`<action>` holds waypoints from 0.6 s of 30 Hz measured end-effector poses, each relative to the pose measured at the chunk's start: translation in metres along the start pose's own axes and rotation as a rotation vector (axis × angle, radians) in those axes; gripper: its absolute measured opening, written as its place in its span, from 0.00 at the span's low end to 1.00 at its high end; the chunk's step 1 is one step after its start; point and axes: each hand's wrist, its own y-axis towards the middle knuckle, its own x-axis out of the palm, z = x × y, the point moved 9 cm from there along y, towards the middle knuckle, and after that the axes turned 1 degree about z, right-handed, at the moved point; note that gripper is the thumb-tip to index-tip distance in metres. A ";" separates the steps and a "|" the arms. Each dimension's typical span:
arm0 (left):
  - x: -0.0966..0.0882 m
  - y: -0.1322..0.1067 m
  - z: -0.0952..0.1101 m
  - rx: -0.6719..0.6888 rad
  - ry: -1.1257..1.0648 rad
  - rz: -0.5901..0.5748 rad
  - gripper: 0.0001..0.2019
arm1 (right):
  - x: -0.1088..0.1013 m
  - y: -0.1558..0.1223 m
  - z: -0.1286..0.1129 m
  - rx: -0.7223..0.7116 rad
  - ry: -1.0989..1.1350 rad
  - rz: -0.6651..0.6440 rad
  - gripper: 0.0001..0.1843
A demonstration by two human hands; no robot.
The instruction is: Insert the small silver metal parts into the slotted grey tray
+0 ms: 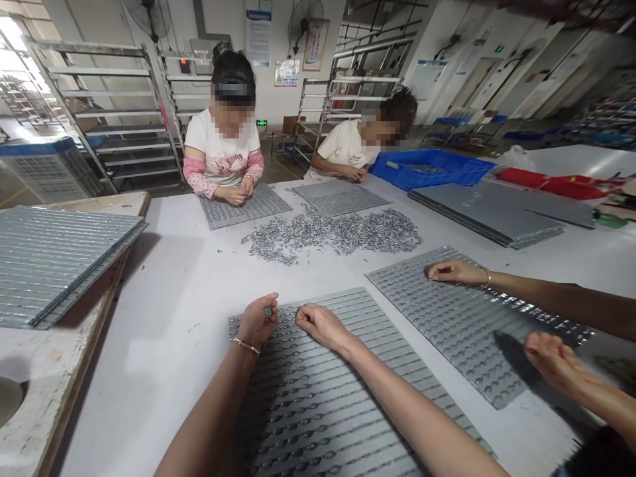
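Note:
A grey grooved board lies in front of me on the white table, its left part set with rows of small shiny leaf-shaped metal pieces. Over the board's far left corner, my left hand is palm-up and curled around a few small metal pieces. Just to its right, my right hand touches the board near the far edge, thumb and fingers pinched together. Whatever is between those fingertips is hidden. A loose pile of the same metal pieces is spread farther back.
At right, a co-worker's hands are over another grooved board. Two people work across the table at similar boards. A blue crate and stacked grey boards stand back right; filled boards are stacked left.

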 end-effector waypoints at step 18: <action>0.041 -0.029 -0.009 0.007 0.234 -0.274 0.18 | -0.016 -0.023 -0.012 0.233 0.750 0.162 0.25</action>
